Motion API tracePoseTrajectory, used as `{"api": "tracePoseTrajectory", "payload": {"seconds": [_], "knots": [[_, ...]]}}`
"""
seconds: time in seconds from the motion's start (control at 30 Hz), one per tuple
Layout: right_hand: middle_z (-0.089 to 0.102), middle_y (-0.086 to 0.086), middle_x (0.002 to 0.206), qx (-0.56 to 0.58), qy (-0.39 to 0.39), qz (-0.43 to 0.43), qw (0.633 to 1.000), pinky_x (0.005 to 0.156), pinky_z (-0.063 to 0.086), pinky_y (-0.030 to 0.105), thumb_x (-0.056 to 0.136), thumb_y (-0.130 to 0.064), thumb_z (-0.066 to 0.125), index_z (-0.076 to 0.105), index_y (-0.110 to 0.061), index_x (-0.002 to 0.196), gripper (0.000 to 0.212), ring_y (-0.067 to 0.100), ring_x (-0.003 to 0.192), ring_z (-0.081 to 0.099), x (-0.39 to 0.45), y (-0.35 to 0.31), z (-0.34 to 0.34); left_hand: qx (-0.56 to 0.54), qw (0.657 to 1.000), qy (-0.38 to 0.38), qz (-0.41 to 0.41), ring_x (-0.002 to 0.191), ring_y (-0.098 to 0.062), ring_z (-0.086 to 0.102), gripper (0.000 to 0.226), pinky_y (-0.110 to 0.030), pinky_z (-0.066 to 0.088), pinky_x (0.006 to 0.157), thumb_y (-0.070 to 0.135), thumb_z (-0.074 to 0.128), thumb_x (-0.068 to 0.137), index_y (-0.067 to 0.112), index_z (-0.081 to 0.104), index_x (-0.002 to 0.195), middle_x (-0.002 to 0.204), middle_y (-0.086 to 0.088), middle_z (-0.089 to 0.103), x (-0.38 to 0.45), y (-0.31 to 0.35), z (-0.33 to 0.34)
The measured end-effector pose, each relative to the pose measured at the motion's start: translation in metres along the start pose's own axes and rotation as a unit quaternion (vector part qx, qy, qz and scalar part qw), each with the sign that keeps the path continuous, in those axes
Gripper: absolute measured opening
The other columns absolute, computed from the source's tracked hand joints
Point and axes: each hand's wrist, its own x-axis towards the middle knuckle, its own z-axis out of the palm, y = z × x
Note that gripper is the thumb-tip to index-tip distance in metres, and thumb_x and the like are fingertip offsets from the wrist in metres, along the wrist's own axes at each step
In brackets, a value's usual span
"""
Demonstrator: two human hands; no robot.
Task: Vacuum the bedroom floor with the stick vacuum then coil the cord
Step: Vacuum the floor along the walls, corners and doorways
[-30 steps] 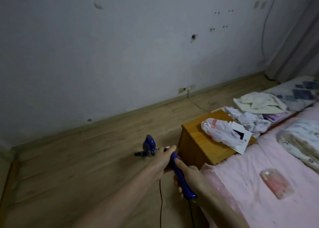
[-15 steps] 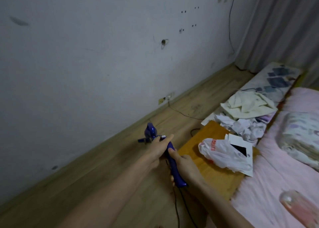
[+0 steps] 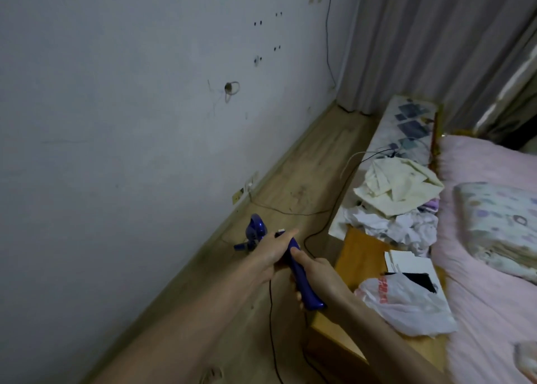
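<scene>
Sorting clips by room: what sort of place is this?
Most likely a bedroom: a bed with a pink sheet, a patterned pillow, a wooden bedside table and grey curtains.

Open floor (image 3: 305,162) strip between wall (image 3: 116,122) and cluttered nightstand (image 3: 357,255).

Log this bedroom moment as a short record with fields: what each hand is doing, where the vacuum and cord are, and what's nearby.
left hand: left hand grips the upper part of the blue handle
right hand: right hand grips the handle lower down
vacuum: blue stick vacuum, its far end over the wooden floor near the wall
cord: black cord hangs from the handle to the floor, uncoiled
nearby: wooden nightstand with a white plastic bag; bed with pink sheet; pile of clothes
</scene>
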Motion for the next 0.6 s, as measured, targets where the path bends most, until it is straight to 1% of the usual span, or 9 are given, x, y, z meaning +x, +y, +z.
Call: {"api": "tracePoseTrajectory", "payload": {"seconds": [0.1,0.17,0.2,0.3,0.4,0.47,0.6], "knots": [[0.058,0.002,0.056,0.025,0.024,0.006,0.999,0.044,0.046,0.021,0.101,-0.042,0.042,0.058,-0.001,0.091,0.045,0.011,0.045,0.054,0.035,-0.029,0.026,0.019,0.999,-0.046,-0.012,0.077,-0.018,0.065,0.024,-0.033,0.055,0.075,0.034,0.066,0.086,0.012,0.064,0.094,0.083,-0.007,0.066,0.034,0.034,-0.027],[0.058,0.003,0.056,0.044,0.044,0.012,0.998,0.045,0.046,0.021,0.100,-0.043,0.042,0.058,-0.001,0.090,0.046,0.012,0.045,0.054,0.058,-0.048,0.036,0.034,0.997,-0.066,-0.013,0.073,-0.016,0.063,0.016,-0.029,0.052,0.068,0.028,0.062,0.090,0.012,0.062,0.086,0.077,-0.006,0.064,0.054,0.059,-0.037],[0.058,0.003,0.056,0.052,0.055,0.017,0.997,0.045,0.046,0.021,0.100,-0.043,0.042,0.059,-0.001,0.088,0.046,0.012,0.046,0.054,0.068,-0.056,0.038,0.043,0.996,-0.078,-0.016,0.072,-0.016,0.062,0.015,-0.029,0.052,0.066,0.026,0.062,0.090,0.012,0.062,0.086,0.075,-0.005,0.064,0.065,0.068,-0.040],[0.058,0.003,0.054,0.065,0.077,0.014,0.995,0.043,0.045,0.020,0.101,-0.042,0.042,0.059,-0.002,0.085,0.046,0.012,0.045,0.054,0.096,-0.079,0.039,0.067,0.992,-0.102,-0.024,0.073,-0.016,0.063,0.015,-0.030,0.053,0.066,0.026,0.063,0.090,0.012,0.060,0.095,0.076,-0.004,0.063,0.095,0.095,-0.042],[0.058,0.003,0.052,0.075,0.106,0.022,0.991,0.042,0.045,0.020,0.100,-0.042,0.043,0.059,-0.003,0.081,0.046,0.012,0.043,0.054,0.132,-0.102,0.035,0.081,0.990,-0.109,-0.027,0.073,-0.016,0.062,0.014,-0.031,0.054,0.069,0.025,0.063,0.089,0.012,0.061,0.095,0.076,-0.004,0.063,0.134,0.119,-0.040],[0.058,0.003,0.051,0.076,0.120,0.027,0.989,0.041,0.045,0.021,0.100,-0.042,0.044,0.059,-0.003,0.080,0.046,0.013,0.042,0.054,0.161,-0.116,0.028,0.091,0.989,-0.113,-0.025,0.072,-0.016,0.063,0.017,-0.030,0.053,0.069,0.025,0.063,0.089,0.010,0.060,0.097,0.076,-0.004,0.064,0.162,0.136,-0.036],[0.059,0.005,0.054,0.076,0.135,0.019,0.988,0.040,0.045,0.022,0.100,-0.043,0.045,0.060,-0.003,0.080,0.047,0.013,0.042,0.055,0.214,-0.143,0.005,0.084,0.988,-0.124,-0.032,0.064,-0.014,0.064,0.017,-0.027,0.051,0.060,0.022,0.062,0.088,0.008,0.059,0.098,0.075,-0.005,0.064,0.217,0.170,-0.024]]}}
